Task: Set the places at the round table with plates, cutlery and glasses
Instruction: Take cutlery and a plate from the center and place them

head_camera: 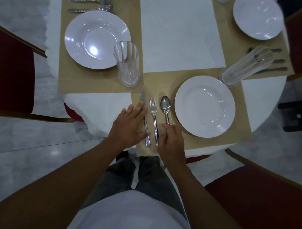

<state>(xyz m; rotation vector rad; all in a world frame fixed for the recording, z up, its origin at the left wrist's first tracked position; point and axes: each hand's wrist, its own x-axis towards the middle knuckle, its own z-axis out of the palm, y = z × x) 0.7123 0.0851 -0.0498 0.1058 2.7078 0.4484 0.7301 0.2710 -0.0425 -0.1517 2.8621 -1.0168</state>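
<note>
The near plate [204,106] is plain glossy white, on a tan, finely woven placemat [189,143]. Left of that plate, the knife [142,98], fork [154,120] and spoon [166,107] are silver. Beyond the plate, the ribbed glass [244,65] is clear and the tablecloth [182,32] white. Right of the plate and nearer, the chair [262,209] is dark red, gold-edged.

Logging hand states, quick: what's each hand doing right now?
Left hand: open, fingers flat on the knife.
Right hand: fingers curled by the spoon handle; grip cannot be told.
</note>
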